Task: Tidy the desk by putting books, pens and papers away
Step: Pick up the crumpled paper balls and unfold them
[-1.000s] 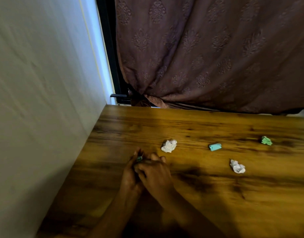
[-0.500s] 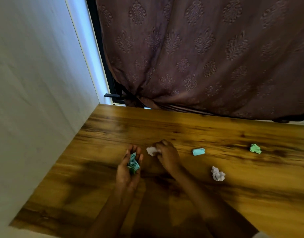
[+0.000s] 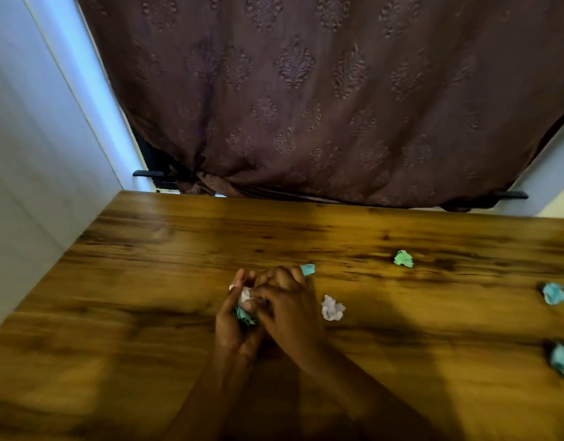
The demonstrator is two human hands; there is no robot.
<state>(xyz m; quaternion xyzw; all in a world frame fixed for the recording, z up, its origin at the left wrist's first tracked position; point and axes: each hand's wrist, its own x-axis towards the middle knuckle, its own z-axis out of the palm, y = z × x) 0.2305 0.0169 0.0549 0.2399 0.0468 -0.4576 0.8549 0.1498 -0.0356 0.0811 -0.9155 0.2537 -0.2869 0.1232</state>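
Observation:
Both hands meet over the middle of the wooden desk (image 3: 147,313). My left hand (image 3: 231,329) is cupped palm up around a teal paper ball (image 3: 244,315) and a white paper ball (image 3: 244,296). My right hand (image 3: 290,310) presses its fingers against the white ball in the left palm. Loose on the desk lie a white crumpled ball (image 3: 332,308), a light blue scrap (image 3: 307,269) partly behind my right fingers, a green ball (image 3: 403,258) and two teal balls (image 3: 554,293) (image 3: 563,359) at the right edge.
A white wall (image 3: 29,186) borders the desk on the left. A brown patterned curtain (image 3: 306,106) hangs behind the desk's far edge, with dark brackets at its lower corners.
My right hand picked the white ball off the desk and carried it into my left palm beside the teal ball. The view shifted right, bringing two more teal balls into sight.

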